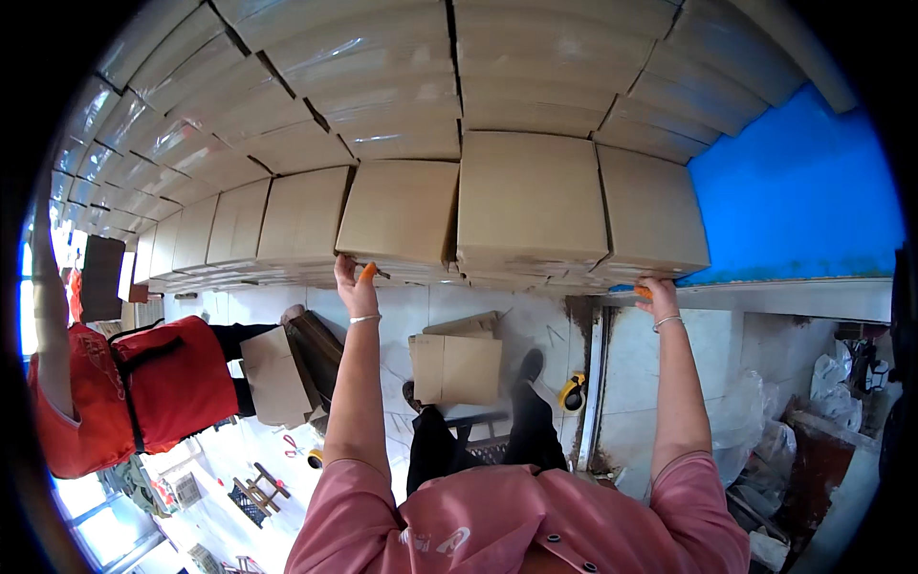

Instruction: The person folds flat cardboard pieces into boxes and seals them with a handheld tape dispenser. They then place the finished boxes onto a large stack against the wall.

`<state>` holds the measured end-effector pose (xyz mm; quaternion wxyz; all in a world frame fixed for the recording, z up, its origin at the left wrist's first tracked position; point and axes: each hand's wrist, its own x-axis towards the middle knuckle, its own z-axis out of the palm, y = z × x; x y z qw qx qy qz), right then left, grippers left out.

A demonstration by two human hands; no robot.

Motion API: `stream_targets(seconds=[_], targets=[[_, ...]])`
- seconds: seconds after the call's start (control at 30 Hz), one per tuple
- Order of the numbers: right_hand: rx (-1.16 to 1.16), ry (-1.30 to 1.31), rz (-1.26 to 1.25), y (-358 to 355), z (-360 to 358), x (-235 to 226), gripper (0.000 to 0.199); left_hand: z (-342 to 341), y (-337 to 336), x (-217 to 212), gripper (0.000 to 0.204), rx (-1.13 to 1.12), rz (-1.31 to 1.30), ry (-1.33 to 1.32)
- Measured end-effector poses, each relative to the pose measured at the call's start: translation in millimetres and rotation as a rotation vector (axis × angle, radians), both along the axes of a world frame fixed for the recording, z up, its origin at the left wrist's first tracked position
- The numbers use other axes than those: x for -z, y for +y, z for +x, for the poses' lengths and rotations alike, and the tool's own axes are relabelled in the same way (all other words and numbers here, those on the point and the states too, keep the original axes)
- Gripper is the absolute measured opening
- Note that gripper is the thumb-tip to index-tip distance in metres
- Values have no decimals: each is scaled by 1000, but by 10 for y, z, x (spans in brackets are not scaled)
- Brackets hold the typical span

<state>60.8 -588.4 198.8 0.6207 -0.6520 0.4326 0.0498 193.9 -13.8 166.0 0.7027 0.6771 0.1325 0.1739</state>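
My left hand (357, 284) is raised to the lower left corner of a brown cardboard box (397, 209), fingers up and apart, with an orange cover on one digit. A thin dark item that I cannot make out shows beside it at the box edge. My right hand (658, 298) touches the lower right edge of another cardboard box (654, 209), its fingers spread against the edge and orange showing on one digit. Between those two stands a larger cardboard box (532, 199). All three sit side by side in the front row of a tall stack.
More taped boxes (382, 96) rise behind, beside a blue panel (794, 191). On the floor are a flattened carton (457, 367), a yellow tape roll (572, 392) and red scissors (290, 445). A person in red (182, 383) is at the left; plastic bags (755, 421) lie right.
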Motion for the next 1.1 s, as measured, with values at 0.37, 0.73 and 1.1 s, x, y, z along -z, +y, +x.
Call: stream_targets(seconds=[0.37,0.73,1.1], targets=[[14,-27,-8,131,13,-156,31,-611,-1226,-569,60,454,43,242],[6,-7,11,45,10,37,27,-591,-1710,-182,77,473,38,227],[106,-79,216,59,-76,444,30,-489,-1853,120,55,412,-81,136]])
